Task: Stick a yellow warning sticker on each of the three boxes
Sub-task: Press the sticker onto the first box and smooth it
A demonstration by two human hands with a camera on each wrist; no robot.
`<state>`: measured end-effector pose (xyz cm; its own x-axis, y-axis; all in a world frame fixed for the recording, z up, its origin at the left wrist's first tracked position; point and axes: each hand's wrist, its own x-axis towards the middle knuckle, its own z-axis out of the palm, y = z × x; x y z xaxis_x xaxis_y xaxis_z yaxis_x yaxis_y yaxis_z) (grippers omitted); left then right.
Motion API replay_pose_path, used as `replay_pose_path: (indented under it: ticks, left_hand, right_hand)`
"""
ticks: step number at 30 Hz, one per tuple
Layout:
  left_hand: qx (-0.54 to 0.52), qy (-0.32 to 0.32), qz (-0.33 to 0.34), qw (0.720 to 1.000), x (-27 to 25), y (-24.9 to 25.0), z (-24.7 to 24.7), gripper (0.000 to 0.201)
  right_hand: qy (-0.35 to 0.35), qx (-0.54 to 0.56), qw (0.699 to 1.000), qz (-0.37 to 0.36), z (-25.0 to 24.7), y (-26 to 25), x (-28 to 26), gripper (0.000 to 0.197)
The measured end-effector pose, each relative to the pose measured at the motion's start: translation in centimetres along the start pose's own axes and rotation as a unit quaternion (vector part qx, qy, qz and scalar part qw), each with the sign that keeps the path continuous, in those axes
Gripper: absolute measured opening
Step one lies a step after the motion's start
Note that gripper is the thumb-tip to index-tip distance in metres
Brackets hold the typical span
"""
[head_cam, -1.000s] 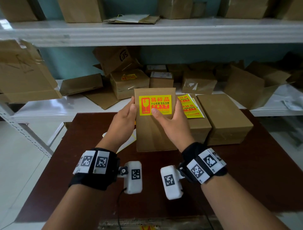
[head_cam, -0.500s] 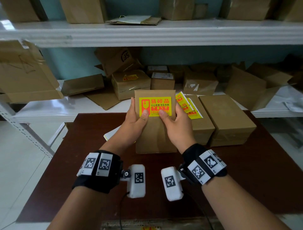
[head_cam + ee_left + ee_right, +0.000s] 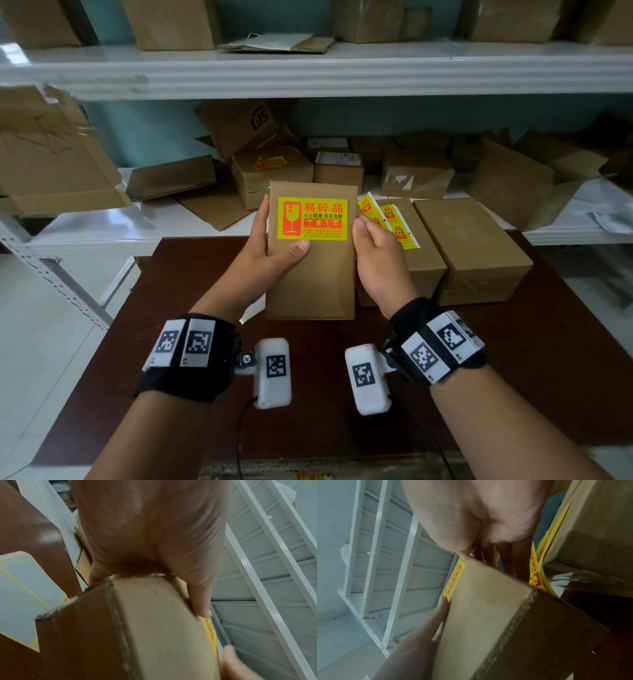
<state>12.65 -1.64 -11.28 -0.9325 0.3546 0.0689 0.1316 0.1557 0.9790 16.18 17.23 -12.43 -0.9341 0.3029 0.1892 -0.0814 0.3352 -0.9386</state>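
Observation:
I hold a brown cardboard box (image 3: pixel 310 277) upright over the table, and a yellow warning sticker (image 3: pixel 312 219) lies flat on the upper part of its front. My left hand (image 3: pixel 274 240) grips the box's left edge, its thumb on the front just below the sticker. My right hand (image 3: pixel 368 236) grips the right edge, with the thumb by the sticker's right side and the fingers behind. The wrist views show the box (image 3: pixel 154 628) (image 3: pixel 488 615) and the sticker's edge (image 3: pixel 210 630) (image 3: pixel 453 580). Two more plain boxes (image 3: pixel 414 267) (image 3: pixel 472 250) lie on the table to the right.
Spare yellow sticker sheets (image 3: pixel 387 219) lie on the nearer of the two lying boxes. A white backing sheet (image 3: pixel 253 311) rests on the dark brown table (image 3: pixel 513 359) under my left hand. White metal shelves (image 3: pixel 137 233) behind carry several cardboard boxes.
My right thumb has slid off the sticker's face to the box's right edge. My left thumb came onto the front and now rests just below the sticker. The box stays upright.

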Motion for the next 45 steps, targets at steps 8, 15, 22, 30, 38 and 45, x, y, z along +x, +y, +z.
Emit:
replay_pose_path:
  ticks: [8,15,22,30,38,45]
  left_hand:
    - [0.186,0.002,0.024,0.982,-1.5,1.7,1.5,0.121]
    - [0.213,0.009,0.04,0.976,-1.6,1.3,2.2,0.127]
    - [0.19,-0.016,0.024,0.981,-1.7,1.3,1.4,0.125]
    - [0.156,-0.034,0.032,0.987,-1.1,0.1,0.9,0.128]
    - [0.096,-0.036,0.029,0.994,-0.3,-1.1,0.3,0.127]
    - [0.102,-0.036,0.041,0.993,-0.2,-1.6,0.3,0.127]
  right_hand:
    - [0.031,-0.004,0.999,0.033,-0.6,-3.5,-0.9,0.12]
    - [0.076,-0.034,0.996,0.03,-0.8,-2.7,-0.4,0.093]
    - [0.06,0.021,0.998,-0.013,-2.1,-2.1,0.2,0.069]
    - [0.037,0.004,0.999,-0.004,-2.9,-1.8,0.2,0.036]
    - [-0.002,-0.077,0.996,-0.043,-2.1,-2.7,-0.6,0.038]
    - [0.013,-0.024,0.998,-0.051,-2.2,-2.3,-0.6,0.024]
